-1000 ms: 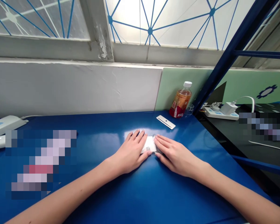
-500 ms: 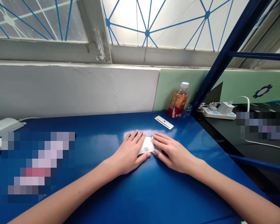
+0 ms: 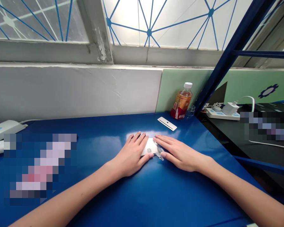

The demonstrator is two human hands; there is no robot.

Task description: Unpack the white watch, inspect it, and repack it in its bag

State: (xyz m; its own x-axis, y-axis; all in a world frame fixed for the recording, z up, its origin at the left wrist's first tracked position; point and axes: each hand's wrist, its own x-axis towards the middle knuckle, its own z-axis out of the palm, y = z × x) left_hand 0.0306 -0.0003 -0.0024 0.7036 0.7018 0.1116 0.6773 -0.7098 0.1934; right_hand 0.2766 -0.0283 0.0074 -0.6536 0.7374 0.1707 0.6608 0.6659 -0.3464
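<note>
A small flat white packet (image 3: pixel 149 147) with a grey printed patch lies on the blue table between my hands. My left hand (image 3: pixel 132 156) rests palm down over its left end, fingers stretched out and thumb along the near edge. Clear plastic with small light ring-like shapes (image 3: pixel 160 156) shows at the packet's right end. Beside it is my right hand (image 3: pixel 178 153), fingers extended and thumb apart, fingertips at the packet's right edge and thumb by the plastic. My hands hide both ends of the packet.
A white card with a dark line (image 3: pixel 167 124) lies beyond my hands, near a bottle of reddish drink (image 3: pixel 181 102). Power strips stand at left (image 3: pixel 8 128) and right (image 3: pixel 222 114). A blurred-out item (image 3: pixel 44 167) lies at left. A blue metal post (image 3: pixel 223 60) slants up at right.
My right hand has shifted slightly right, its fingers closer together, so more of the clear plastic and ring-like shapes shows. The left hand stays in place on the packet.
</note>
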